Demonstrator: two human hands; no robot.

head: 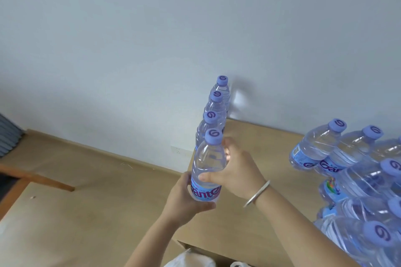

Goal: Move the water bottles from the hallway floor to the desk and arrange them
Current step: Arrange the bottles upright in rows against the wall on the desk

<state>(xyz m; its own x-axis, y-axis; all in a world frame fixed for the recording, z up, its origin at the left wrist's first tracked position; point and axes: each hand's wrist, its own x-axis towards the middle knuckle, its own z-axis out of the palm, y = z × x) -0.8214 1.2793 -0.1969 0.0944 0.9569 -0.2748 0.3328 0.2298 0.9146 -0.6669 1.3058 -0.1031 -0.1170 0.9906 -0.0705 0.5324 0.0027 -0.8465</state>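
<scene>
Both hands are on one water bottle (207, 167) at the left edge of the desk (267, 145), near frame center. My read from the head view:

- Left hand (184, 199): fingers curled round the lower body of the bottle, thumb across the label band, gripping from about 7 o'clock of the bottle.
- Right hand (236, 169): wrapped round the bottle's shoulder from 3 o'clock, thumb across the front, fingers curled behind it. A silver bangle (257, 194) sits on that wrist.
- The held bottle is upright, purple cap on, first in a row of bottles (214, 106) running toward 12 o'clock along the desk's left edge to the white wall (152, 28). Three more capped bottles stand behind it, close together; I cannot tell whether its base touches the desk.
- At 3 to 5 o'clock of the frame, a pack of bottles (355, 180) on the desk's right side, caps leaning toward the camera, well apart from the row.
- Wooden floor (91, 180) at 8 o'clock; a wall socket (178, 150) low on the wall just left of the row.
- A white plastic bag (191, 260) at 6 o'clock, partly cut off.
</scene>
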